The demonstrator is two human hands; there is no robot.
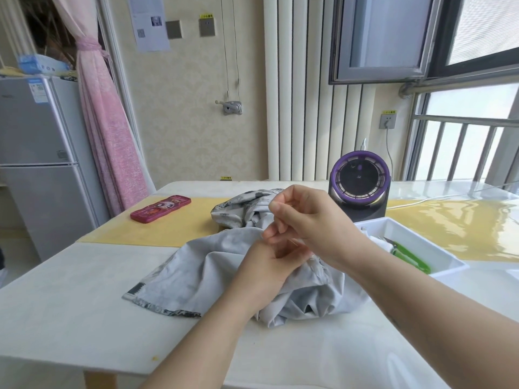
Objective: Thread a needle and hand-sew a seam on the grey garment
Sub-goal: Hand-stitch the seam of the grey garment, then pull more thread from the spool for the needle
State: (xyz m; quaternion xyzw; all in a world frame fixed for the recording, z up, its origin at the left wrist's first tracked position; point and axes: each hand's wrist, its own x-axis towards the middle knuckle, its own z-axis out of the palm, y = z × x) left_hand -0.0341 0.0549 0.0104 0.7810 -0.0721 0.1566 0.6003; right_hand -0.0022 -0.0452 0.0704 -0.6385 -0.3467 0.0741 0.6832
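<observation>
Finds grey garment [202,265] heaped on the white table [84,304], left hand [269,265] curled round a raised fold, apparently to steady the seam, and right hand [306,220] just above, fingertips [276,206] pinched on something too fine to confirm, probably the needle.

Two bare forearms reach toward the crumpled pale grey cloth garment [202,265], uncovered from the lower edge of the view up to the wrists. The skin is smooth along their whole length. The left hand [266,266], over the garment's middle, is bare. The right hand [314,226], above the garment's right side, is bare too; its visible fingernails are short, rounded and plain. A small dark mark [392,321] — thin and slightly slanted — sits on the right forearm, below and to the right of the garment.
</observation>
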